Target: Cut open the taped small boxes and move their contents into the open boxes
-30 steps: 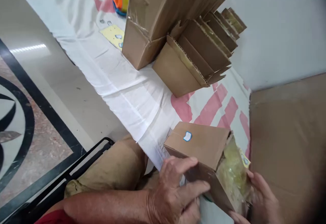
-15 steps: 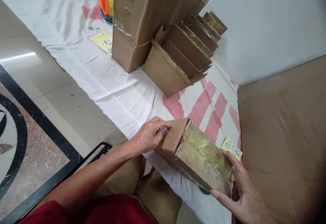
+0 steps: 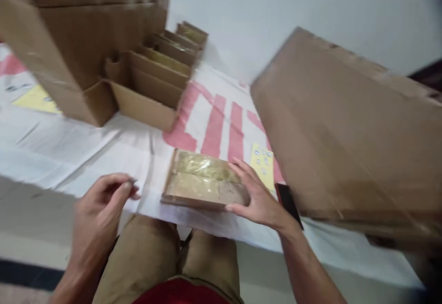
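A small cardboard box with yellowish tape across its top stands on the white cloth near the table's front edge. My right hand grips its right end, fingers wrapped over the top and side. My left hand hovers left of the box, clear of it, thumb and forefinger pinched together on something too small to make out. A yellow sticker sheet lies just right of the box, behind my right hand.
A large cardboard box fills the right side. A tall taped carton and a row of flattened boxes stand at the back left. Another yellow sheet lies at far left. A dark object sits under my right wrist.
The view swung right. My left hand came off the small box and pulled back toward me. The box now sits upright on the cloth with its taped face up.
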Demonstrator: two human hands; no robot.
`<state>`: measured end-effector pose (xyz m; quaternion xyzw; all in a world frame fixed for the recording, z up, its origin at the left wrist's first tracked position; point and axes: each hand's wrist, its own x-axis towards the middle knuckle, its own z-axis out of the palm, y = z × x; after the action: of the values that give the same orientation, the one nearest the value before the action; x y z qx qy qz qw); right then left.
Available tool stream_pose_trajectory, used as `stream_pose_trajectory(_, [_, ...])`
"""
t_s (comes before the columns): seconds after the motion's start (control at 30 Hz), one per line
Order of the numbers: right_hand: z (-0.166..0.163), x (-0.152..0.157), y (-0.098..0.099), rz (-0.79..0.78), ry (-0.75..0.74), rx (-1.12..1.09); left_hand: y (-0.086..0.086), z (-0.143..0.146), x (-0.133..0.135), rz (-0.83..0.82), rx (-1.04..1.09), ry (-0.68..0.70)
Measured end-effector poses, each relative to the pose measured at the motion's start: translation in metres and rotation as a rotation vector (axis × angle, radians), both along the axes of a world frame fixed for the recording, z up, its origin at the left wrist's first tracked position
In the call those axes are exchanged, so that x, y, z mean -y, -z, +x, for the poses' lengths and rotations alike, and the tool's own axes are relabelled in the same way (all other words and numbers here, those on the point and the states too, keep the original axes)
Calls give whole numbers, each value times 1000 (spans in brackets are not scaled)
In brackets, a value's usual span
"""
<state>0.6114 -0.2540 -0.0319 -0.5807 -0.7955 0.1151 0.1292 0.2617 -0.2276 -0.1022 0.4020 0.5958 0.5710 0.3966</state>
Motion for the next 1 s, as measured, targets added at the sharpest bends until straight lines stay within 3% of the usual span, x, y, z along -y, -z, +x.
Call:
stream_pose_trajectory(0.1, [-16,25,-1,319,61,-110,-28,20,33,113,-94,247])
stream_pose_trajectory(0.17, [-27,49,2,408,95,-289,-43,54,53,190,-100,417])
stream_pose_trajectory(0.33, [-30,98,7,233,215,-707,-58,144,68,319,-124,484])
stream_pose_trajectory(0.47, [-11,107,7,202,302,-814,-59,177,73,446,-188,519])
stream_pose_trajectory(0.67, [5,111,7,338,289,-793,-51,201,83,464,-230,630])
stream_pose_trajectory(0.77, [25,114,8,293,329,-762,-47,210,82,415,-213,660])
stream_pose_trajectory(0.87, [71,105,14,182,535,-619,-45,213,81,426,-217,658])
stream_pose_trajectory(1.0, [148,66,33,-21,826,-220,-38,209,83,493,-287,700])
